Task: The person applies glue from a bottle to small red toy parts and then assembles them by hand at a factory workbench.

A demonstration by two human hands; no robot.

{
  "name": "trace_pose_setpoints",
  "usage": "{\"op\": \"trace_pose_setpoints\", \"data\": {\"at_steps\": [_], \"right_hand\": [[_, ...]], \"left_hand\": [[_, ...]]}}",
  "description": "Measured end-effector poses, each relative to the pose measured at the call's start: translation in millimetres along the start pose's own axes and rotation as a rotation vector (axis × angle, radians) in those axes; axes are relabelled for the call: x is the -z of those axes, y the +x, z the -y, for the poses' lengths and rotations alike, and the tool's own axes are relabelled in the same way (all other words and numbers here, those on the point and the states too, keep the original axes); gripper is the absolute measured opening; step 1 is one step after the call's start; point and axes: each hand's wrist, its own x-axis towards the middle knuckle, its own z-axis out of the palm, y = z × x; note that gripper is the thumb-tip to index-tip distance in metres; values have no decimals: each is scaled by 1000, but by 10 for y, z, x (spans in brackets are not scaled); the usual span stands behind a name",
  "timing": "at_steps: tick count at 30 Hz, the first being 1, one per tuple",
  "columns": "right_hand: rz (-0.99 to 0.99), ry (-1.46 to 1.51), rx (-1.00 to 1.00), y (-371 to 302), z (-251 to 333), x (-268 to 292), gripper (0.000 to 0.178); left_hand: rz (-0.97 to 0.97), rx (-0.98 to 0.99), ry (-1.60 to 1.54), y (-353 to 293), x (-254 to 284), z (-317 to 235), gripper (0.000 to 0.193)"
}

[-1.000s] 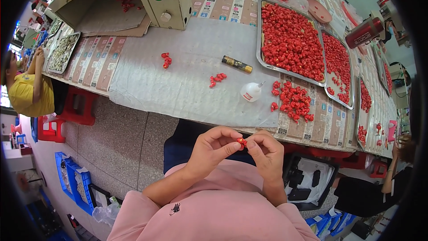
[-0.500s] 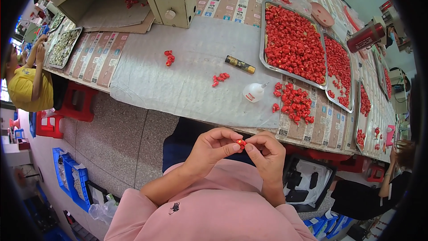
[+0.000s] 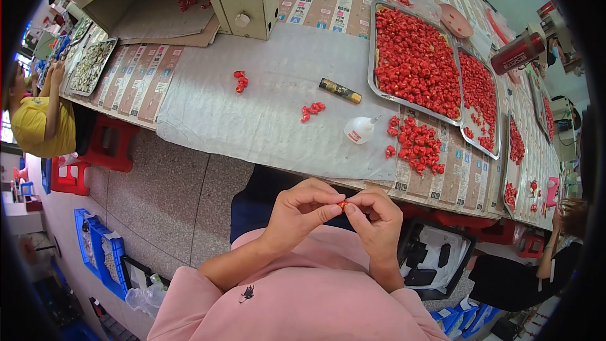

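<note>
A small red piece with a touch of yellow (image 3: 343, 204) is pinched between the fingertips of both hands, just off the table's front edge. My left hand (image 3: 302, 210) grips it from one side with thumb and forefinger. From the other side my right hand (image 3: 377, 218) closes on it, and the fingers hide most of its shape. On the table beyond lie a loose heap of similar red pieces (image 3: 420, 146), a small group of red pieces (image 3: 312, 111) and another few red pieces (image 3: 240, 81). A white squeeze bottle with a thin nozzle (image 3: 360, 130) stands beside the heap.
Metal trays of red pieces (image 3: 416, 60) cover the right side. A black-and-gold tube (image 3: 340, 91) lies mid-table. A metal housing with a green light (image 3: 243, 0) stands at the back left. A person in yellow (image 3: 36, 125) works far left; another in black (image 3: 514, 281) sits right.
My fingers have closed in around the small red piece, so less of it shows. Both hands have shifted only slightly; the things on the table lie where they were.
</note>
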Motion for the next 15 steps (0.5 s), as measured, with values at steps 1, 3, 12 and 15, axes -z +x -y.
{"op": "trace_pose_setpoints", "data": {"at_steps": [1, 3, 12, 15], "right_hand": [[-5, -26, 16, 0, 6, -4, 9], [-9, -36, 26, -2, 19, -10, 9], [-4, -63, 56, 17, -22, 3, 9], [-9, -67, 65, 20, -51, 10, 9]], "left_hand": [[-3, -32, 41, -2, 3, 10, 19], [-7, -63, 82, -2, 3, 18, 19], [3, -111, 129, 24, 6, 46, 18], [16, -131, 135, 36, 7, 56, 18]]}}
